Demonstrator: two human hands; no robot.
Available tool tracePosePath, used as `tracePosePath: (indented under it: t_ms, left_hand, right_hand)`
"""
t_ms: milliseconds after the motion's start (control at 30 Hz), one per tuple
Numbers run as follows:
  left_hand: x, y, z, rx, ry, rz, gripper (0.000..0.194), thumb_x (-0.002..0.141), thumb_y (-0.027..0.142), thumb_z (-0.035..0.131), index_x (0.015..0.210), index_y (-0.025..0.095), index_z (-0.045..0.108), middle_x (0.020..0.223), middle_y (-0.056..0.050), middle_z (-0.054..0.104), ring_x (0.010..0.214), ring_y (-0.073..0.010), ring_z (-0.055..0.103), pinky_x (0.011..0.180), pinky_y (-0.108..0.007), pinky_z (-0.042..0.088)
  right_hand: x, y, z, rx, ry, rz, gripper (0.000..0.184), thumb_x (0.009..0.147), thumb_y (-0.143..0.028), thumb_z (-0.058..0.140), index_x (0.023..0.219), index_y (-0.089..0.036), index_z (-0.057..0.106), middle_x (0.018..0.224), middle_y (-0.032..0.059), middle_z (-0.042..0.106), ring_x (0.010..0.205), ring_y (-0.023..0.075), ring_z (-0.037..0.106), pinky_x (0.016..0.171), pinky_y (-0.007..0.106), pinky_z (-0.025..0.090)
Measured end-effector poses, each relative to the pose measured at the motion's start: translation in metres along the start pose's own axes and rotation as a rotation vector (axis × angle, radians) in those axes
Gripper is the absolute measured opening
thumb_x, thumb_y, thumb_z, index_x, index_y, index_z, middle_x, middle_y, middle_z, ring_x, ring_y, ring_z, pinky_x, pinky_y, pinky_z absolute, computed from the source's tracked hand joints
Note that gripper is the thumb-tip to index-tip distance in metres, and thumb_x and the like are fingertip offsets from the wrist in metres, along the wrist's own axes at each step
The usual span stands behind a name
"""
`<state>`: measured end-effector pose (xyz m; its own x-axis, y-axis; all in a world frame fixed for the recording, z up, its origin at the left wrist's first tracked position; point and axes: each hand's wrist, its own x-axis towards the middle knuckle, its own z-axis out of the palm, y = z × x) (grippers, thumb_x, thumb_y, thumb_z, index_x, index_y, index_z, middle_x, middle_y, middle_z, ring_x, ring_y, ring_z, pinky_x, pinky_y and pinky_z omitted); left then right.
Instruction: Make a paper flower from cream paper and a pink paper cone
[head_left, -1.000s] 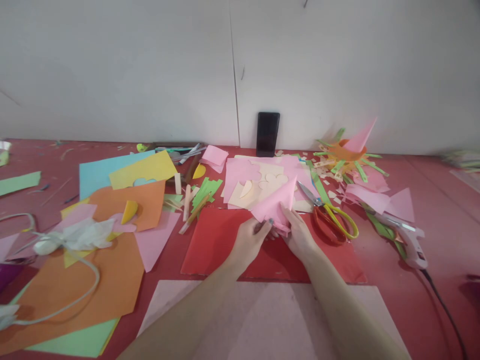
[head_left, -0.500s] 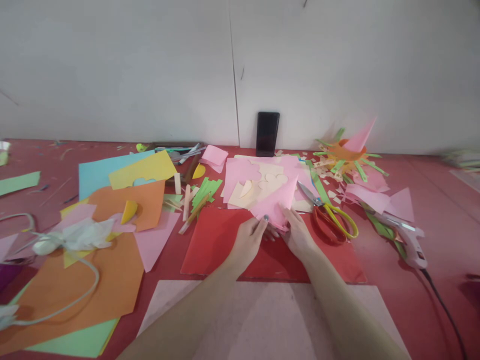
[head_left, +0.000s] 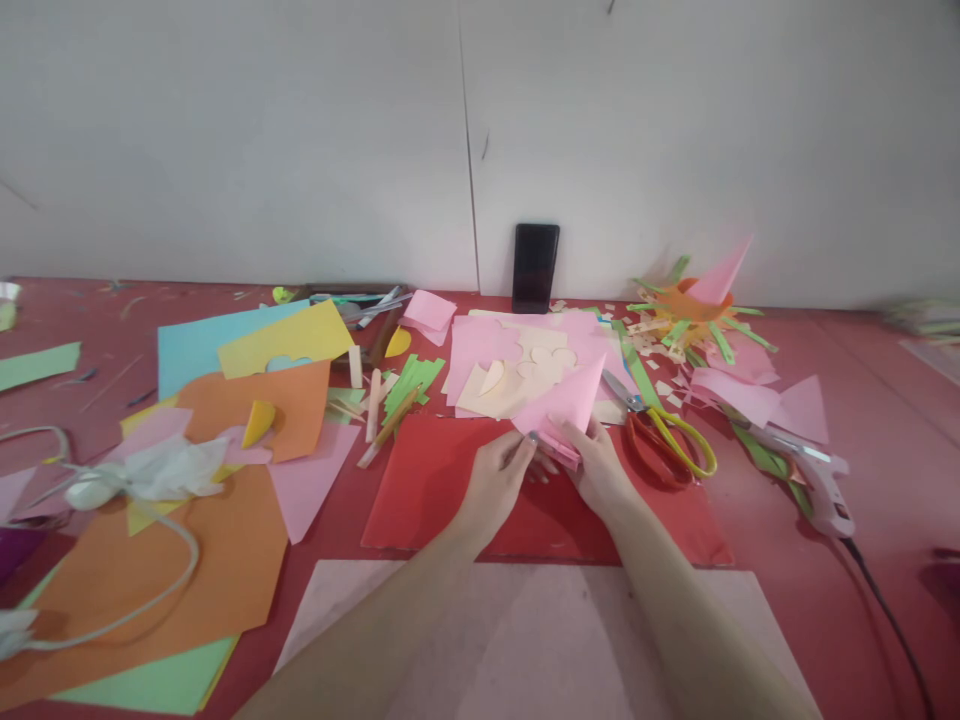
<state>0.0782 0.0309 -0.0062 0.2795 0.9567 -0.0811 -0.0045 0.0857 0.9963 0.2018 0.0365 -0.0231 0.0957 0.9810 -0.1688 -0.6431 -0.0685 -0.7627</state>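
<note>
Both my hands meet over a red sheet (head_left: 442, 490) in the middle of the red table. My left hand (head_left: 499, 480) and my right hand (head_left: 600, 465) pinch the near end of a folded pink paper piece (head_left: 566, 405), whose pointed tip sticks up and away to the right. Fingers of both hands are closed on its folded edge. Behind it lie pink and cream sheets with heart cut-outs (head_left: 517, 365).
Scissors with red and yellow handles (head_left: 664, 435) lie just right of my hands. A glue gun (head_left: 817, 480) with its cord sits further right. Coloured sheets (head_left: 225, 430) cover the left. A black phone (head_left: 535, 267) leans on the wall. A paper flower (head_left: 694, 300) stands at the back right.
The pink paper's tip has swung a little to the right and risen. My hands stayed almost in place on its near end.
</note>
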Motion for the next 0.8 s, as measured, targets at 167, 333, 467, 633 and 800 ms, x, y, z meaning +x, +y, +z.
tracePosePath:
  t_ms: [167, 333, 467, 633, 800]
  left_hand:
    - [-0.002, 0.001, -0.001, -0.023, -0.083, 0.026, 0.035, 0.087, 0.041, 0.043, 0.078, 0.013, 0.062, 0.077, -0.007, 0.07, 0.057, -0.0122, 0.062, 0.056, -0.023, 0.049]
    - [-0.003, 0.001, 0.0, -0.039, -0.133, 0.041, 0.034, 0.088, 0.043, 0.043, 0.086, 0.013, 0.06, 0.081, -0.007, 0.071, 0.056, -0.0119, 0.062, 0.055, -0.023, 0.049]
    - [-0.001, 0.0, 0.001, -0.047, -0.094, 0.02, 0.035, 0.085, 0.045, 0.046, 0.084, 0.012, 0.06, 0.077, -0.008, 0.07, 0.054, -0.0129, 0.062, 0.053, -0.024, 0.049]
    - [0.001, 0.0, 0.0, -0.073, -0.049, -0.01, 0.036, 0.082, 0.047, 0.05, 0.079, 0.013, 0.06, 0.071, -0.008, 0.069, 0.054, -0.0139, 0.062, 0.052, -0.024, 0.05]
    - [0.002, -0.002, 0.0, -0.112, -0.052, -0.015, 0.039, 0.08, 0.051, 0.05, 0.075, 0.013, 0.059, 0.066, -0.007, 0.068, 0.054, -0.0142, 0.062, 0.052, -0.025, 0.05]
  right_hand:
    - [-0.001, -0.006, 0.001, -0.016, 0.038, 0.086, 0.027, 0.061, -0.024, 0.077, 0.08, -0.016, 0.058, 0.065, 0.0007, 0.066, 0.049, 0.0136, 0.06, 0.037, 0.021, 0.047]
    - [-0.005, -0.012, 0.003, -0.026, -0.069, 0.164, 0.019, 0.067, -0.027, 0.072, 0.072, -0.014, 0.059, 0.053, -0.0006, 0.061, 0.036, 0.0116, 0.051, 0.031, 0.023, 0.045]
    - [-0.006, -0.013, 0.003, -0.022, -0.124, 0.149, 0.017, 0.069, -0.026, 0.071, 0.071, -0.014, 0.059, 0.05, -0.0022, 0.058, 0.035, 0.0103, 0.047, 0.032, 0.024, 0.046]
    - [-0.006, -0.01, 0.004, -0.033, -0.116, 0.123, 0.018, 0.067, -0.025, 0.073, 0.073, -0.016, 0.058, 0.052, -0.0024, 0.06, 0.036, 0.011, 0.049, 0.033, 0.024, 0.046]
    - [-0.003, -0.007, 0.001, -0.025, -0.075, 0.115, 0.021, 0.064, -0.024, 0.075, 0.075, -0.016, 0.058, 0.056, -0.0013, 0.063, 0.038, 0.0111, 0.052, 0.035, 0.022, 0.046]
